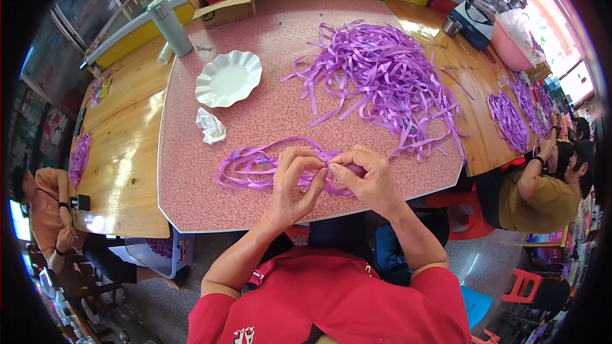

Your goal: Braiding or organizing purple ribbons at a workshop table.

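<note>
Near the front edge of the pink speckled table, both my hands meet over a looped bundle of purple ribbon. My left hand pinches the ribbon between thumb and forefinger. Close against it, my right hand pinches the same bundle, with its fingers curled in. The loops spread out flat to the left of my hands. What lies between the fingertips is mostly covered. Beyond my right hand rises a large tangled heap of purple ribbons, with loose ends trailing over the table.
A white scalloped dish and a crumpled white tissue lie at left. Behind them stand a grey-green flask and an open cardboard box. People sit at wooden tables on both sides, with more ribbon bundles at right.
</note>
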